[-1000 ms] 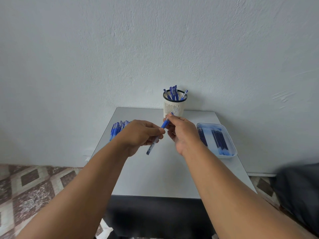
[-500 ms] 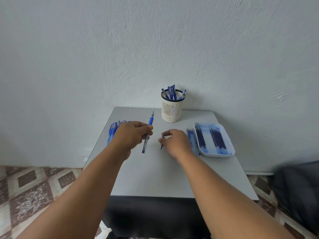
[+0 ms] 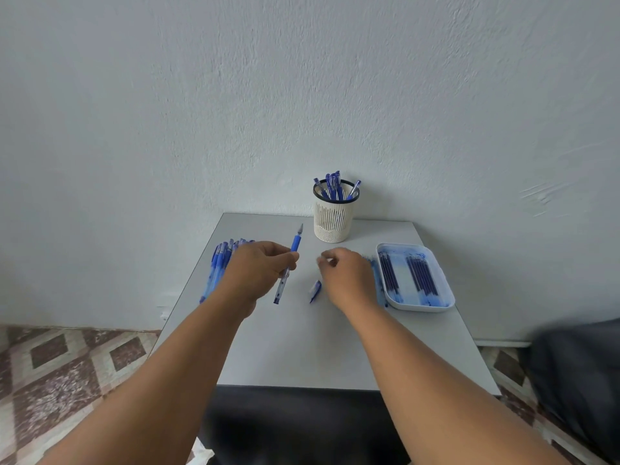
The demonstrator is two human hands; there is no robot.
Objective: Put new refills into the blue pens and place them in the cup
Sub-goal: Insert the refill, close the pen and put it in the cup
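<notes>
Facing grey table [image 3: 302, 347] (patterned floor [image 3: 67, 364])

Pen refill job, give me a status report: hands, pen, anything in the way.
Left hand grips uncapped pen. Right hand empty, fingers loosely curled. Cap lies on table. Path to cup clear.

uncapped blue pen [image 3: 288, 263] tilted, cap [image 3: 315, 290] on table, cup [image 3: 333, 213] behind.

Plain home room, rough white plastered wall [image 3: 302, 78], patterned tiled floor [image 3: 67, 374], small grey table [image 3: 302, 347]
</notes>
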